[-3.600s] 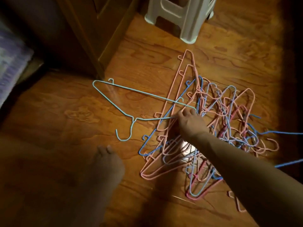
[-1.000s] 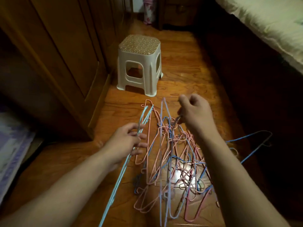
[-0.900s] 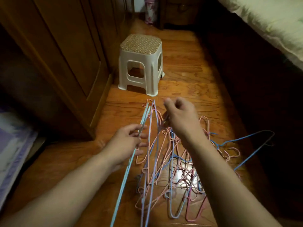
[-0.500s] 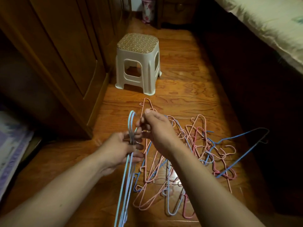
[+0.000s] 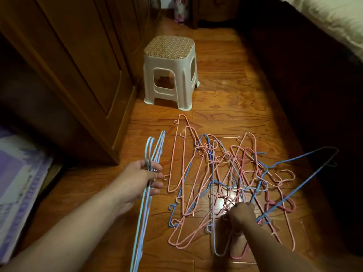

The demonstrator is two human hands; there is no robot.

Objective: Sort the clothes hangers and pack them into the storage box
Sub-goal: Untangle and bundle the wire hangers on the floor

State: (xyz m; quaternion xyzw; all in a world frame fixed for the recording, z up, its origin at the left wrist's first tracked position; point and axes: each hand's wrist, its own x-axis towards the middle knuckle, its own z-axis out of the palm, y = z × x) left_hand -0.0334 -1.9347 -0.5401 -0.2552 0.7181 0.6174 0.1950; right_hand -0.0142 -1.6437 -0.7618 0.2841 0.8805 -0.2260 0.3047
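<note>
Hangers of pale blue (image 5: 148, 169) now sit bunched in the left hand (image 5: 141, 179), fingers curled round them, while the right hand (image 5: 240, 213) has dropped back onto the floor's tangled pile (image 5: 225, 183), closing on a darker blue hanger (image 5: 298, 179); sorting continues, no box visible.

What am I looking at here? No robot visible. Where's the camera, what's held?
No robot: a person works with bare hands, filmed by one wide-angle camera worn on the head, looking down and forward. The left hand grips a bundle of light blue hangers near their hooks. The right hand reaches into a tangled pile of pink and blue hangers on the wooden floor; its grip is too blurred to judge. A plastic stool stands beyond. No storage box is in view.
</note>
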